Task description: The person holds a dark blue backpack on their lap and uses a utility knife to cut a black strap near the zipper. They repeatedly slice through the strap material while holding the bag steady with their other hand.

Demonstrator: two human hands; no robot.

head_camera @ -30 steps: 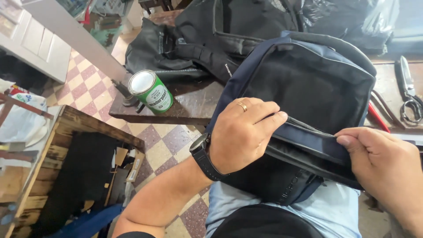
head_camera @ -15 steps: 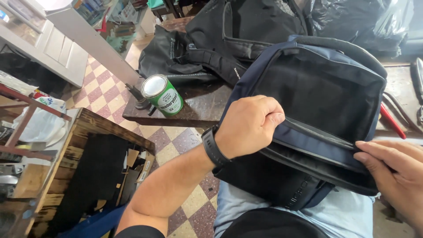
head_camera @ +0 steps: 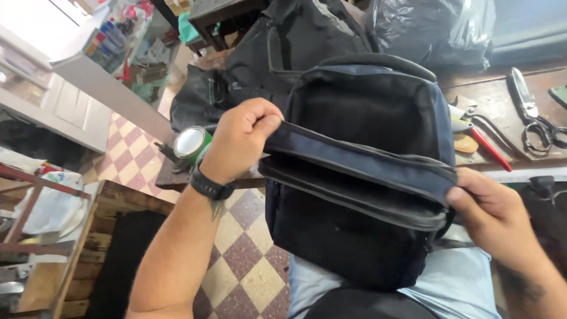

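Head view, looking down over a seated person's lap. A dark navy fabric backpack [head_camera: 366, 177], boxy with rounded upper corners and a padded rim, stands on the lap with its top leaning against the edge of a worn wooden workbench [head_camera: 502, 100]; its woven cloth looks matte, and a long zipped front pocket is pulled open into a narrow slot whose inside is dark, so its contents cannot be told. Behind it on the bench lie a larger black bag [head_camera: 266, 65] of smooth material with straps and a crumpled, glossy black plastic sack [head_camera: 431, 29]. The left hand [head_camera: 242, 139], wrist bent and wearing a black watch [head_camera: 211, 186], is closed tightly on the upper left end of the pocket's flap. The right hand [head_camera: 493, 215] pinches the flap's right end between thumb and fingers, its fingers curled narrow. Just left of the left hand a green cylindrical can [head_camera: 192, 145] with a shiny metal top stands at the bench's corner. To the right lie large metal shears [head_camera: 531, 112] and a red-handled tool [head_camera: 487, 147]. Below, the floor [head_camera: 242, 254] shows checkered red and cream tiles.
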